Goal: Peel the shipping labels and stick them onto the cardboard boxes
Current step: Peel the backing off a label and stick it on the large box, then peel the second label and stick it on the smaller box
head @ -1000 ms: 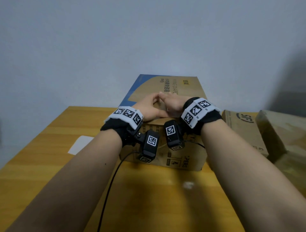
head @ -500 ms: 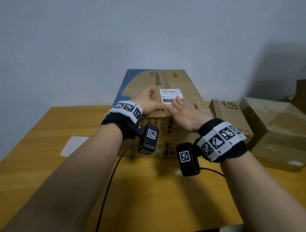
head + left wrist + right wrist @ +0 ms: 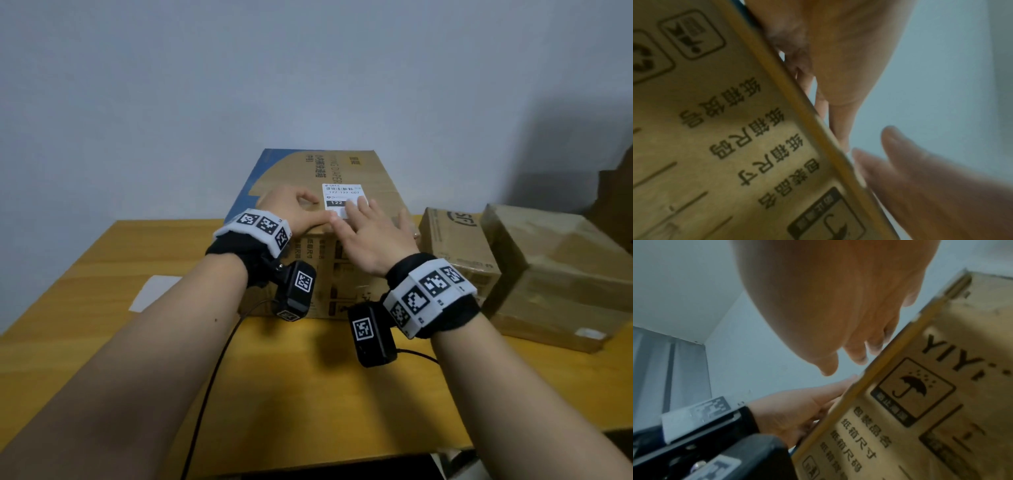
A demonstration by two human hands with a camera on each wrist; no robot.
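Observation:
A large cardboard box [image 3: 363,171] with a blue corner stands on the wooden table [image 3: 102,342]. A white shipping label [image 3: 342,193] lies flat on its top. My right hand [image 3: 368,226] is flat, its straight fingers pressing the label's near edge. My left hand [image 3: 294,212] rests on the box top just left of the label, fingers loosely bent, thumb along the box's near edge. In the left wrist view the box front [image 3: 715,146] fills the left side. The right wrist view shows the printed box front [image 3: 920,402] and both hands over its top edge.
Two smaller cardboard boxes [image 3: 455,246] [image 3: 561,274] stand to the right of the big one. A white sheet [image 3: 154,293] lies on the table at the left. Cables run from the wrist cameras across the table's near part.
Both hands were together over the label a second ago. The right hand has since drawn back toward me and flattened, uncovering the label; the left hand stays beside it.

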